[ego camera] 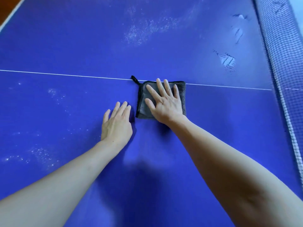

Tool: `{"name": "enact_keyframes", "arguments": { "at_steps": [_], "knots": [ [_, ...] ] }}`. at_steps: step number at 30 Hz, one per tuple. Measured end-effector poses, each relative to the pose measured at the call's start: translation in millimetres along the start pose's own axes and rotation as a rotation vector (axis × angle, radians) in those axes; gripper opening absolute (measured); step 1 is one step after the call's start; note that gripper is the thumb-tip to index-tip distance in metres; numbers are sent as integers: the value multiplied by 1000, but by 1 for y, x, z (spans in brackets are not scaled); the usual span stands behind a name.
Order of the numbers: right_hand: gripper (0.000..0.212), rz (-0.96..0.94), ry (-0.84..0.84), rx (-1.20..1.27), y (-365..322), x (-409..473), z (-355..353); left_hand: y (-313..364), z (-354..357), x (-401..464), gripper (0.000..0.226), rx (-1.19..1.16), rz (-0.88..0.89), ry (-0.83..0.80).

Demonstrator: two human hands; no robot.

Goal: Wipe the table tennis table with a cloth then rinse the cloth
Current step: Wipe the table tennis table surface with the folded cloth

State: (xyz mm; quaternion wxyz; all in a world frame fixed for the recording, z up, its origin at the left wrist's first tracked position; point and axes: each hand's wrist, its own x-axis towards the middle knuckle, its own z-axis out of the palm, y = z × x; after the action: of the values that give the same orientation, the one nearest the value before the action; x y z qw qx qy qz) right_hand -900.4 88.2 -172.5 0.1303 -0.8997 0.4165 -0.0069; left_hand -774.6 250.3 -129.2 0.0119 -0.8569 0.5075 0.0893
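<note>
Head view shows your right hand lying flat on the grey cloth, fingers straight and slightly spread, palm pressing it down on the blue table tennis table. Your left hand rests just beside the cloth on its left, also flat on the bare surface with fingers straight and close together; it holds nothing and does not touch the cloth.

You have the cloth folded into a rough square, dark-edged, with a small black hanging loop sticking out at its far left corner. Its far edge sits right on the thin white centre line that crosses the table from left to right.

Pale dusty speckles lie on the surface beyond the line, and fainter ones near your left forearm. Scuffed, peeling patches show on the far right side. The net runs along the right edge, well apart from your right hand, and the table's white border appears at the far left corner. Broad blue surface lies open to the left and beyond the cloth.
</note>
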Motion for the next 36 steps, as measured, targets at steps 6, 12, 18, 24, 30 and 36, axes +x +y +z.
{"name": "enact_keyframes", "arguments": {
  "at_steps": [6, 12, 18, 24, 30, 36],
  "knots": [
    [65, 101, 9, -12, 134, -54, -29, 115, 15, -8, 63, 10, 156, 14],
    [68, 220, 25, -47, 259, -102, -54, 210, 27, -9, 62, 37, 244, -3],
    [67, 304, 29, -49, 288, -129, -56, 231, 32, -8, 61, 52, 268, -10],
    [69, 348, -12, -50, 255, -123, -52, 169, 27, -10, 55, 41, 252, 29],
    [68, 259, -9, -70, 156, -91, -32, 65, 18, -10, 50, 21, 172, 74],
    [66, 114, -31, -66, 12, -38, -3, -42, 13, -18, 49, 13, 87, 74]
  ]
}}
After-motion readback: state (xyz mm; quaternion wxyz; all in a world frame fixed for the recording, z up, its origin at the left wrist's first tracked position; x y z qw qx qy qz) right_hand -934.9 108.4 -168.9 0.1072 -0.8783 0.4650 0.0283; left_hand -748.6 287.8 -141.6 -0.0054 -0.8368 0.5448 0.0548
